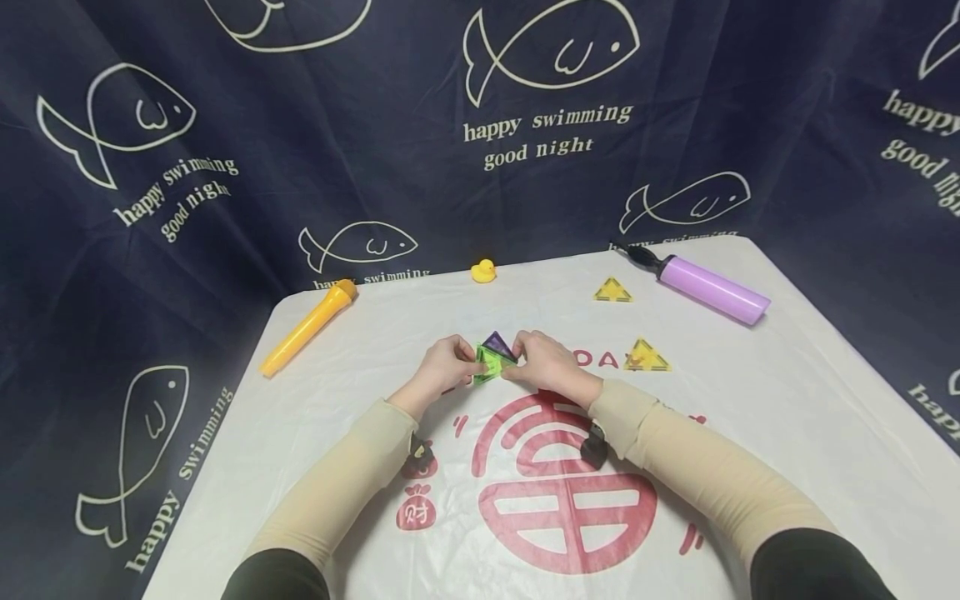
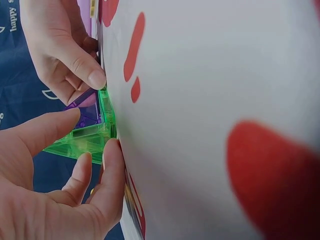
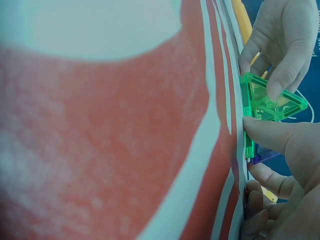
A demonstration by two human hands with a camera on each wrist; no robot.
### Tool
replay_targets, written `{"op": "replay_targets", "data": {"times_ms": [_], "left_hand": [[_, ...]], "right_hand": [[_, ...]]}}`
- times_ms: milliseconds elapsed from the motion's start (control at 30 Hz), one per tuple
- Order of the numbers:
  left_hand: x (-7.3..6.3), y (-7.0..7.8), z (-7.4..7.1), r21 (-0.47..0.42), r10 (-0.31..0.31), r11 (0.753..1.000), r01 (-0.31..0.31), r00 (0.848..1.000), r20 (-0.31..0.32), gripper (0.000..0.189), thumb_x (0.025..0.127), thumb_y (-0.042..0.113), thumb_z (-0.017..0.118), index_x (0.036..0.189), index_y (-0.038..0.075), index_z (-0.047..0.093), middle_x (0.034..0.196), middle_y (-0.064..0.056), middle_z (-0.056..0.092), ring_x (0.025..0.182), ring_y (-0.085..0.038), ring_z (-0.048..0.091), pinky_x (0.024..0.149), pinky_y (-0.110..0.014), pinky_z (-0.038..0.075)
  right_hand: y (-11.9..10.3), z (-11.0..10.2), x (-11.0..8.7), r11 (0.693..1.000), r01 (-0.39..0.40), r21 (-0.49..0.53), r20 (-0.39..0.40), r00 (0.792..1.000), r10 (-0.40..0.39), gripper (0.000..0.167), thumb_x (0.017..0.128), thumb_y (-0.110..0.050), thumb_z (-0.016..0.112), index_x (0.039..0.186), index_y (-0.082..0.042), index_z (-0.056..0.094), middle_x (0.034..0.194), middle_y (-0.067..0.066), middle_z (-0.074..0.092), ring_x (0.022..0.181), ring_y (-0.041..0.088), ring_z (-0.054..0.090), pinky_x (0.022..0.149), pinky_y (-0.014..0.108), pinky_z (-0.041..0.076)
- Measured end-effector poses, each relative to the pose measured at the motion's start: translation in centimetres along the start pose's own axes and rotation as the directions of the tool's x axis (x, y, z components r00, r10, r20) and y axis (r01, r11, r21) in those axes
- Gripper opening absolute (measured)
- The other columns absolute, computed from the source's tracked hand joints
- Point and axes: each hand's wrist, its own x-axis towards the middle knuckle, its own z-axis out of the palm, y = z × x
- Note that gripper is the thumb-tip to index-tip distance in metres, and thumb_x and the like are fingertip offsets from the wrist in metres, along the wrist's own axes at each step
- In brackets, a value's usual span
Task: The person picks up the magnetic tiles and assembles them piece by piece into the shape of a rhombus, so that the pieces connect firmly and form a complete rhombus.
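In the middle of the table, green see-through magnetic tiles (image 1: 491,363) meet a purple triangular tile (image 1: 497,342) on their far side. One green triangular tile (image 3: 274,100) stands up from a flat-lying green piece (image 3: 250,142). My left hand (image 1: 446,367) pinches the raised green tile between thumb and fingers at its left side. From the right, my right hand (image 1: 551,367) holds the joined pieces, its thumb on the near green edge and its fingers behind by the purple tile. The right fingertips are partly hidden behind the tiles in the right wrist view.
Two yellow triangular tiles (image 1: 613,290) lie apart on the right. A yellow rubber duck (image 1: 484,271) sits at the back edge, an orange toy microphone (image 1: 309,329) at the left and a purple hand pump (image 1: 712,287) at the back right. Dark curtains (image 1: 420,158) hang behind the table.
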Motion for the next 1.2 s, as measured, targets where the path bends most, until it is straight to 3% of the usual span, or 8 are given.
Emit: {"op": "replay_targets", "data": {"times_ms": [400, 633, 733, 833, 933, 1200], "left_hand": [[0.0, 0.1, 0.0, -0.004, -0.003, 1.000, 0.003, 1.000, 0.011, 0.030, 0.084, 0.013, 0.084, 0.100, 0.005, 0.060, 0.095, -0.008, 0.062, 0.066, -0.013, 0.061, 0.056, -0.022, 0.050], [0.4, -0.1, -0.3, 0.023, 0.030, 0.999, -0.032, 0.998, 0.055, 0.051, 0.084, 0.015, 0.084, 0.125, 0.001, 0.058, 0.111, -0.011, 0.064, 0.082, -0.019, 0.066, 0.064, -0.031, 0.057], [0.8, -0.3, -0.6, 0.073, 0.079, 0.994, -0.085, 0.993, 0.082, 0.063, 0.081, 0.016, 0.085, 0.136, 0.003, 0.055, 0.123, -0.012, 0.064, 0.099, -0.024, 0.063, 0.078, -0.036, 0.056], [1.3, -0.5, -0.9, 0.078, 0.150, 0.984, -0.161, 0.980, 0.131, 0.072, 0.079, 0.012, 0.085, 0.143, 0.005, 0.052, 0.136, -0.013, 0.060, 0.118, -0.029, 0.060, 0.098, -0.042, 0.051], [1.8, -0.7, -1.3, 0.062, 0.215, 0.971, -0.230, 0.959, 0.185, 0.075, 0.078, 0.008, 0.083, 0.147, 0.006, 0.051, 0.144, -0.012, 0.056, 0.129, -0.032, 0.055, 0.110, -0.045, 0.042], [2.2, -0.7, -1.7, 0.069, 0.282, 0.948, -0.312, 0.917, 0.281, 0.065, 0.081, 0.002, 0.075, 0.144, 0.007, 0.057, 0.145, -0.008, 0.056, 0.142, -0.031, 0.043, 0.119, -0.049, 0.030]], "right_hand": [[0.0, -0.1, -0.1, 1.000, 0.009, 0.011, -0.007, 1.000, -0.009, 0.037, 0.083, -0.037, 0.084, 0.100, -0.012, 0.062, 0.096, 0.006, 0.061, 0.080, 0.023, 0.055, 0.065, 0.034, 0.044], [0.0, -0.2, -0.2, 1.000, 0.005, 0.018, -0.001, 1.000, -0.005, 0.037, 0.083, -0.036, 0.084, 0.101, -0.012, 0.063, 0.096, 0.006, 0.061, 0.080, 0.023, 0.055, 0.066, 0.034, 0.044], [0.0, -0.3, -0.3, 1.000, 0.011, 0.024, 0.003, 1.000, -0.011, 0.037, 0.083, -0.036, 0.084, 0.102, -0.011, 0.063, 0.096, 0.006, 0.061, 0.081, 0.022, 0.055, 0.067, 0.034, 0.045], [0.3, -0.5, -0.4, 0.998, 0.042, 0.049, 0.011, 0.999, -0.042, 0.035, 0.084, -0.032, 0.084, 0.102, -0.010, 0.063, 0.095, 0.006, 0.060, 0.082, 0.022, 0.055, 0.070, 0.035, 0.046], [0.6, -0.8, -0.6, 0.991, 0.095, 0.092, 0.014, 0.995, -0.096, 0.031, 0.085, -0.024, 0.084, 0.103, -0.008, 0.064, 0.092, 0.006, 0.057, 0.083, 0.021, 0.053, 0.072, 0.035, 0.046], [1.9, -1.7, -1.4, 0.948, 0.256, 0.189, -0.004, 0.966, -0.260, 0.030, 0.083, -0.006, 0.078, 0.111, 0.000, 0.070, 0.095, 0.009, 0.058, 0.085, 0.021, 0.054, 0.079, 0.035, 0.047]]}}
